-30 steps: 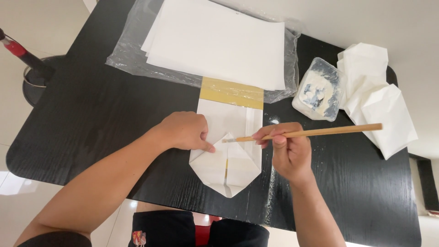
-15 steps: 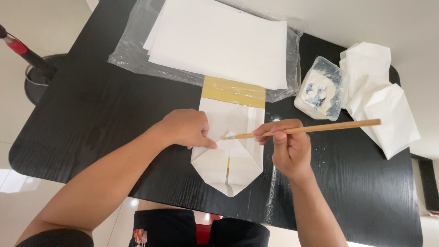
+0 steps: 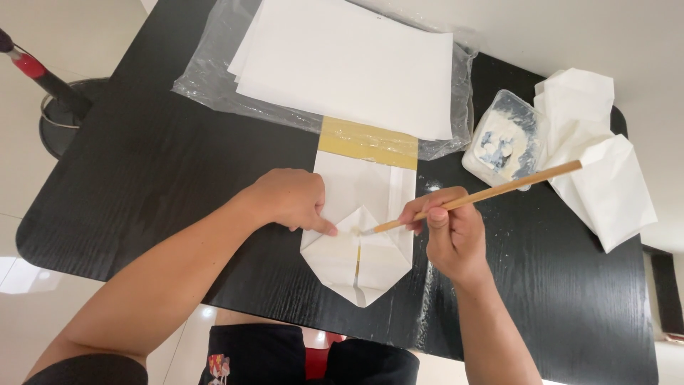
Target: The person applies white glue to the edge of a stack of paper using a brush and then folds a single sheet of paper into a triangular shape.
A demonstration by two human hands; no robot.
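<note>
A white paper bag (image 3: 360, 214) with a yellow band at its far end lies flat on the black table (image 3: 164, 171), its near end folded into pointed flaps. My left hand (image 3: 288, 199) presses a fingertip on the left flap. My right hand (image 3: 449, 235) grips a thin wooden brush (image 3: 484, 194) like a pen, its tip touching the fold at the middle of the flaps.
A stack of white paper sheets (image 3: 349, 60) lies on clear plastic wrap (image 3: 206, 78) at the far side. A small plastic tub of white paste (image 3: 502, 139) and folded white bags (image 3: 598, 157) sit at the right. A stand with a round base (image 3: 60, 107) is off the table's left.
The brush tip has slid slightly along the fold near my left fingertip. Both hands stay in nearly the same place on the bag.
</note>
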